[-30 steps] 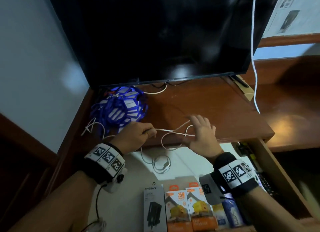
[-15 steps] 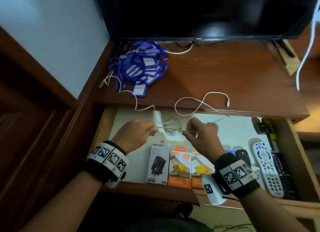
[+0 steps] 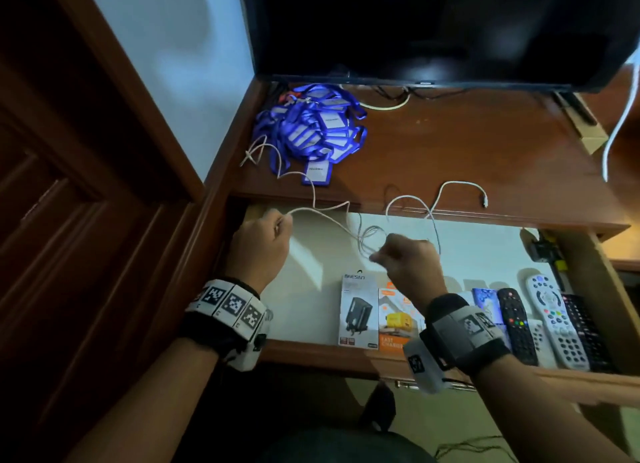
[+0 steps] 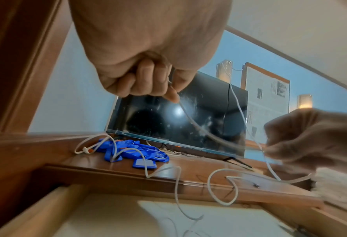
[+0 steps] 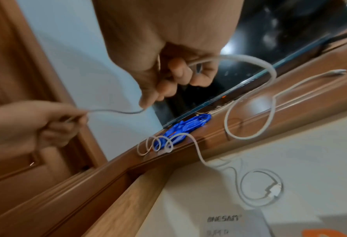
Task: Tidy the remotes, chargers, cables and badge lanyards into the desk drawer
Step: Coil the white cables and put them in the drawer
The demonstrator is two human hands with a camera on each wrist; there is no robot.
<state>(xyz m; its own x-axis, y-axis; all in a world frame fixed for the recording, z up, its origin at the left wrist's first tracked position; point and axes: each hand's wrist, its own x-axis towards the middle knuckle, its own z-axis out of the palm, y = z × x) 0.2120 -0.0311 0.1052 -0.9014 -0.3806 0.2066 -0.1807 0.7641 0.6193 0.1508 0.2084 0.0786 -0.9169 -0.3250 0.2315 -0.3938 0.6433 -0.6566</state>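
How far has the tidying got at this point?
Done: remotes and charger boxes lie in the open drawer. In hand: left hand and right hand hold a white cable trailing over the desk edge. Left: blue lanyards piled on the desk.

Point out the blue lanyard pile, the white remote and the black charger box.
blue lanyard pile (image 3: 311, 130), head view, middle of the heap.
white remote (image 3: 557, 320), head view, its keypad.
black charger box (image 3: 358, 312), head view, front face.

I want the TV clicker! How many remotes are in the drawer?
4, side by side at the drawer's right end: black remote, small white remote, big grey remote, dark remote. The wrist may hide more.
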